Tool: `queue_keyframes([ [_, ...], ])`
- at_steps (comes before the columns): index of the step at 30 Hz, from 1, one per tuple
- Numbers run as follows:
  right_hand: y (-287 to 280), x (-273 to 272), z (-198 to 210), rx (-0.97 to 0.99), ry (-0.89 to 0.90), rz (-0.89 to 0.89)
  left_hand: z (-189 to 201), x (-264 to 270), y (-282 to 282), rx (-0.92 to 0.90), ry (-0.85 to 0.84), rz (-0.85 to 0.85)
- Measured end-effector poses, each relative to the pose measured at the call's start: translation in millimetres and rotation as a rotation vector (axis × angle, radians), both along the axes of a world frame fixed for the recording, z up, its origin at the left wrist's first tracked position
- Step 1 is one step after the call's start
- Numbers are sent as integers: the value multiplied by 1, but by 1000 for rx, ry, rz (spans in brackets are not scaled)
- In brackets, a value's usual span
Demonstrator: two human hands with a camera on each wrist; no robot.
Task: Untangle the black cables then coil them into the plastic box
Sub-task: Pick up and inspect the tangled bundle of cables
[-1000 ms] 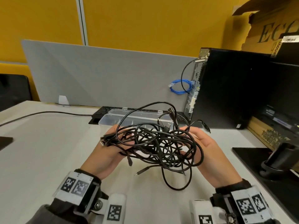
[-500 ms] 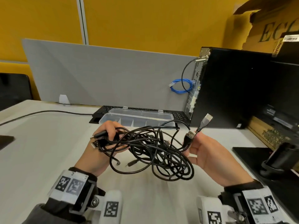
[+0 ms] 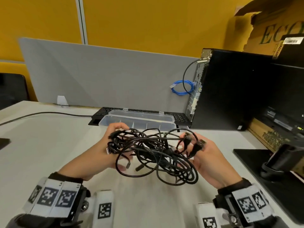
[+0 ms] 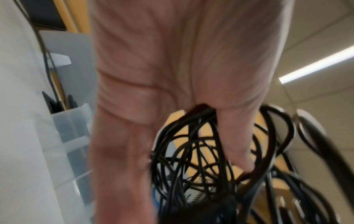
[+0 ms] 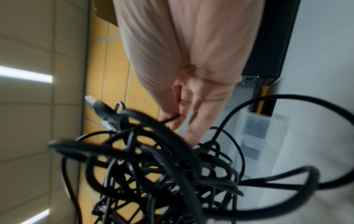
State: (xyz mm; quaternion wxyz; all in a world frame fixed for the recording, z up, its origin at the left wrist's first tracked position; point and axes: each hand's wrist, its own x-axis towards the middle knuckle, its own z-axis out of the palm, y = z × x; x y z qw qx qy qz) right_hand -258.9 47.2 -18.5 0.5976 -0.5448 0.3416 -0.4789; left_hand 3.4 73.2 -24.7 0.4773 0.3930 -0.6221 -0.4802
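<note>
A tangled bundle of black cables (image 3: 153,153) hangs between both hands above the white table (image 3: 49,145). My left hand (image 3: 100,152) grips the bundle's left side, fingers curled round several strands and a plug (image 3: 107,150). My right hand (image 3: 207,155) holds the right side, with two plug ends (image 3: 199,143) sticking up between its fingers. The clear plastic box (image 3: 138,120) lies open just behind the hands. The left wrist view shows the palm (image 4: 172,75) over the cables (image 4: 210,166). In the right wrist view, my fingers (image 5: 191,124) pinch strands of the cables (image 5: 153,166).
A black keyboard (image 3: 179,116) lies behind the box. A black computer tower (image 3: 230,89) stands at the right with a blue cable (image 3: 182,87) at its back. A grey divider (image 3: 107,76) closes the far edge. A black stand (image 3: 279,163) sits at the right.
The plug ends in my right hand have tipped down from their raised position toward the bundle. The bundle has bunched up between the hands, which stay close together.
</note>
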Motion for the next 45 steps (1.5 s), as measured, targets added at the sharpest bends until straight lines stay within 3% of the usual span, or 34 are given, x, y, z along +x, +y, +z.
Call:
queue_keyframes([
  [4, -2, 0, 2, -74, 40, -92, 4, 6, 0, 81, 215, -146],
  [7, -4, 1, 2, -99, 158, -86, -5, 12, -5, 217, 665, -498],
  [9, -4, 1, 2, -87, 233, -38, -3, 10, -4, 275, 784, -559],
  [10, -4, 1, 3, -81, 275, -17, -3, 8, -6, 305, 723, -512],
  [13, -5, -2, 7, -108, 434, 2, -11, -4, -10, 215, 353, -85],
  [17, -7, -16, 22, -224, 602, -84, -13, -13, -12, 104, 283, 62],
  [22, 3, -30, 45, -389, 768, 4, -10, -16, -10, 26, 285, 76],
  [26, -7, -24, 41, -481, 821, -141, -9, -16, -9, 14, 306, 73],
  [32, -19, -15, 28, -488, 911, -213, -9, -14, -9, 19, 374, 16],
  [38, -23, 10, 20, -365, 848, 51, -11, -12, -9, 7, 382, -10],
  [40, -25, 16, 24, -361, 783, 6, -10, -12, -9, 9, 390, -14],
  [45, -32, 17, 41, -567, 627, -262, -9, -13, -10, 11, 387, -38],
])
